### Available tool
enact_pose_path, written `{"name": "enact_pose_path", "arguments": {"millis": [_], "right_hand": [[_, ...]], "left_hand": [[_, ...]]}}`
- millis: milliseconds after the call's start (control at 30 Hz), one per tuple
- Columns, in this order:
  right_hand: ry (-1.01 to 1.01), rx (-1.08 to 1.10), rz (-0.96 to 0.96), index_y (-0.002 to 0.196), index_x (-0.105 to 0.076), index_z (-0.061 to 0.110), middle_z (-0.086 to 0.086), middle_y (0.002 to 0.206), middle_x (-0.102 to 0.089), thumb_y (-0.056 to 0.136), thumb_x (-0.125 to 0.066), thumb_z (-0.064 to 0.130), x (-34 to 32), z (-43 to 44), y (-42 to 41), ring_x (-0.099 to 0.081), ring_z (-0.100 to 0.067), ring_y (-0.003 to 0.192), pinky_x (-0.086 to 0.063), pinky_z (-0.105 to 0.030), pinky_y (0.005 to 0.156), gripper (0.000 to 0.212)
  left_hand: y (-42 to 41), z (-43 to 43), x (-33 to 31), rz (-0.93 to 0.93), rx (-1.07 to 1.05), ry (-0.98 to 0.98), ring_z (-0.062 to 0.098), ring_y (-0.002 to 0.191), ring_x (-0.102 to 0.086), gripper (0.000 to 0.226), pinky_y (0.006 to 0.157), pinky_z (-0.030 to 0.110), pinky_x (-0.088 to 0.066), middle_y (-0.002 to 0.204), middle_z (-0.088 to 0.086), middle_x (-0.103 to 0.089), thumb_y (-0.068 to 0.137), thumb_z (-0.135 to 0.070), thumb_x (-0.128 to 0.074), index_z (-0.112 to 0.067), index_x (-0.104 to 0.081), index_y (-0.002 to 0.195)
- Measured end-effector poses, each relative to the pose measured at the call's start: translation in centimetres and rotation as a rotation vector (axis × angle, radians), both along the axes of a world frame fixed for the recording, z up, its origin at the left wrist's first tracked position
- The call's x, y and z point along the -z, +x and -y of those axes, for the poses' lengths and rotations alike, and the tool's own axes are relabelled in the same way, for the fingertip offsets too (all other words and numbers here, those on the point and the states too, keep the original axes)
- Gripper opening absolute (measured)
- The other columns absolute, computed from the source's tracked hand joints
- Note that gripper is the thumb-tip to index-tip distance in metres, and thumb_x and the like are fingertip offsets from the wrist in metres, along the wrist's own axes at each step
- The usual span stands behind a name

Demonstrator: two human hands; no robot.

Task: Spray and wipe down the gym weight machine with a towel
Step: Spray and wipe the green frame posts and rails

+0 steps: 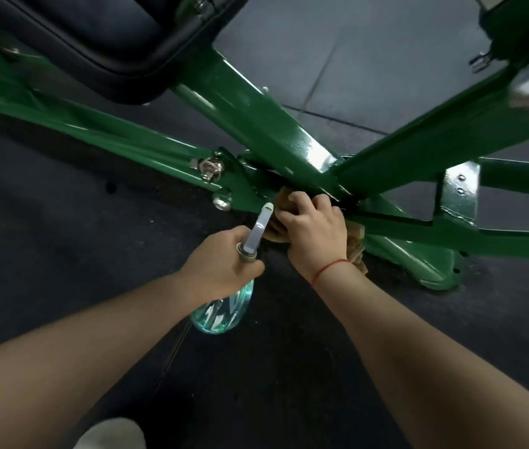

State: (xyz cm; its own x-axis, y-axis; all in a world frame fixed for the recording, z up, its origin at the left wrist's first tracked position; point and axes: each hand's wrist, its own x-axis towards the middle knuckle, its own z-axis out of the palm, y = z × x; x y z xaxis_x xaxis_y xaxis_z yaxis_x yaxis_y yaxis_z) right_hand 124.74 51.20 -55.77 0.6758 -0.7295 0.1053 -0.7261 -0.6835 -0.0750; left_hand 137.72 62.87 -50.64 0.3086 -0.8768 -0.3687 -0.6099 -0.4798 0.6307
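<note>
Glossy green-painted metal frame; brown cloth towel.

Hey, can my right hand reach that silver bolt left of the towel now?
Probably, but not straight across: the bottle in the left hand pokes up between the bolt and the right hand on the towel, so it would need to pass above.

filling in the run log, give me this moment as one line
step: wipe | left hand: grips spray bottle | right hand: holds towel against green frame joint
</note>
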Motion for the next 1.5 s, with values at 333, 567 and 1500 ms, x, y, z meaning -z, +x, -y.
{"name": "enact_pose_path", "arguments": {"millis": [333, 567, 1500], "right_hand": [[0.317, 0.183, -0.03, 0.117, -0.07, 0.041, 0.007, 0.131, -0.049, 0.087, -0.07, 0.028, -1.8, 1.1, 4.0, -0.036, -0.03, 0.121, -0.031, -0.041, 0.094, 0.032], [0.325, 0.178, -0.028, 0.117, -0.069, 0.045, 0.012, 0.13, -0.05, 0.082, -0.075, 0.054, -1.3, 0.8, 4.0, -0.04, -0.03, 0.118, -0.035, -0.04, 0.093, 0.036], [0.125, 0.477, 0.438, 0.144, -0.044, 0.01, -0.014, 0.135, -0.051, 0.089, -0.065, 0.011, -7.9, -5.7, 22.9, -0.05, -0.039, 0.116, -0.043, -0.041, 0.087, 0.059]], "left_hand": [[-0.3, -2.7, -7.8, 0.197, -0.009, 0.212, 0.023, 0.079, -0.064, 0.021, 0.077, 0.045, -0.054, 0.09, 0.0, -0.069, 0.081, -0.028, -0.066, -0.02, -0.062, 0.1], [4.0, -4.0, -6.0, 0.115, -0.079, 0.144, 0.028, 0.085, -0.067, 0.026, 0.083, 0.05, -0.055, 0.088, 0.0, -0.071, 0.073, -0.037, -0.061, -0.024, -0.062, 0.095], [29.1, -2.0, 1.8, -0.035, 0.175, -0.093, 0.015, 0.057, -0.051, 0.012, 0.055, 0.028, -0.037, 0.067, -0.004, -0.058, 0.077, -0.024, -0.066, -0.019, -0.055, 0.077]]}}
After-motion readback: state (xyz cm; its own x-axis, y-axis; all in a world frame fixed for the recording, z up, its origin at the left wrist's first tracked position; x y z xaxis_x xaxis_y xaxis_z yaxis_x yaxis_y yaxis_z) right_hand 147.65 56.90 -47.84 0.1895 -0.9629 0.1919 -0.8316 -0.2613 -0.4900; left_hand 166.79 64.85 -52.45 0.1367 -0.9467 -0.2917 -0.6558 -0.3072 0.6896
